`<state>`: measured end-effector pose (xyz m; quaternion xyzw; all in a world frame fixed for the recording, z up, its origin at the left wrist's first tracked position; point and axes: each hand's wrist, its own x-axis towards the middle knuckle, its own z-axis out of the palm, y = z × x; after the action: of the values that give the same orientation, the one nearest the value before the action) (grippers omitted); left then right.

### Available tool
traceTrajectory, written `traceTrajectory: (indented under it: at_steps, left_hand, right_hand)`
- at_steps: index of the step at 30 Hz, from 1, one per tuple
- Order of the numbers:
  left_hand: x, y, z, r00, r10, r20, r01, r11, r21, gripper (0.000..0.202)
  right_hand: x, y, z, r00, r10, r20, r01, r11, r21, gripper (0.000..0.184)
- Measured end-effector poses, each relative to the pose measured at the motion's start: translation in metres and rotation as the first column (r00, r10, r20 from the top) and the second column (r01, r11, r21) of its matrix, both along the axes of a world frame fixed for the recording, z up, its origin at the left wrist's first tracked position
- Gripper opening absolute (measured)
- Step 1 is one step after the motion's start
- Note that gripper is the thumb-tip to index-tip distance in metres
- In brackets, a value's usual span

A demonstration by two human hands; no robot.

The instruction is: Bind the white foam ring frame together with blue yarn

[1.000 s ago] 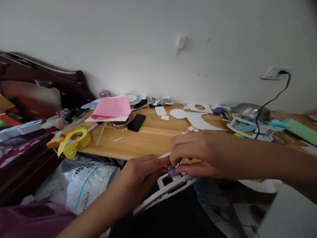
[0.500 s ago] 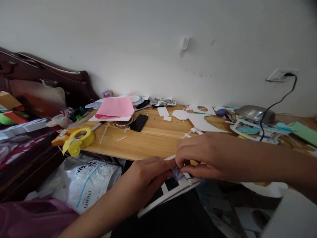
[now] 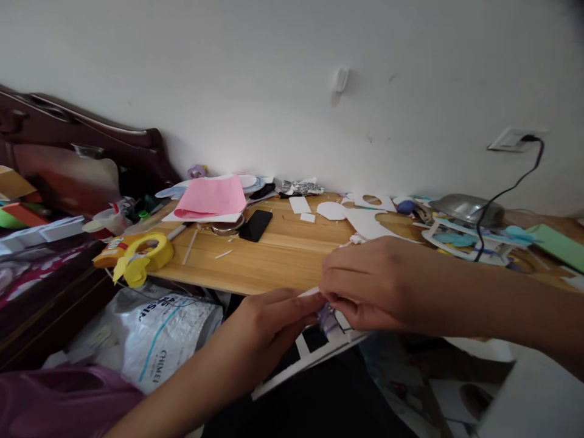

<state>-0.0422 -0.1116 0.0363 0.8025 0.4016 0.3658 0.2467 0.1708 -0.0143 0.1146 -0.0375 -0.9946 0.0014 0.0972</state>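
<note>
My two hands meet just in front of the near edge of a wooden table (image 3: pixel 278 255). My left hand (image 3: pixel 267 325) comes up from below, fingers pinched together at a small purple piece (image 3: pixel 325 315). My right hand (image 3: pixel 365 283) reaches in from the right and pinches the same purple piece from above. The piece sits on a white foam-board frame with cut-out openings (image 3: pixel 310 356), which lies under both hands over my lap. A thin white strip (image 3: pixel 310 292) shows between the fingertips.
On the table lie a pink sheet (image 3: pixel 210 196), a black phone (image 3: pixel 256 225), white cut-out shapes (image 3: pixel 365 220), a yellow foam ring (image 3: pixel 146 255), a steel bowl (image 3: pixel 465 208) and a black cable (image 3: pixel 506 191). A printed plastic bag (image 3: pixel 155 337) lies below at left.
Both hands stay pinched on the purple piece. My right hand has turned slightly, its fingers curling lower over the piece. The view has shifted a little.
</note>
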Motion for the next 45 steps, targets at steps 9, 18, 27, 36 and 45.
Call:
traceTrajectory:
  at_steps: [9,18,27,36,45]
  left_hand:
    - [-0.003,-0.001,0.001,1.000,0.004,0.002,-0.004,1.000,-0.015,0.038]
    - [-0.005,-0.001,-0.002,1.000,0.021,-0.021,-0.021,1.000,0.009,0.040]
    - [-0.005,0.000,-0.002,1.000,0.027,0.001,-0.027,0.999,0.045,0.040]
    - [-0.006,-0.002,-0.004,0.999,0.001,0.046,-0.003,0.999,0.043,0.052]
    - [-0.002,-0.002,-0.001,0.998,0.054,0.026,-0.057,0.990,0.133,0.029]
  right_hand:
    - [0.014,-0.010,0.013,0.997,-0.018,-0.073,0.010,0.994,-0.107,0.018]
    - [0.026,-0.007,0.003,0.990,-0.080,-0.117,0.033,0.932,-0.361,0.016]
    - [0.037,-0.002,0.007,0.984,-0.119,0.136,0.171,0.852,-0.495,0.010]
    - [0.024,0.006,-0.010,0.999,-0.041,-0.004,0.039,0.968,-0.247,0.020]
    - [0.032,0.005,-0.007,0.990,0.017,0.141,0.054,0.873,-0.486,0.011]
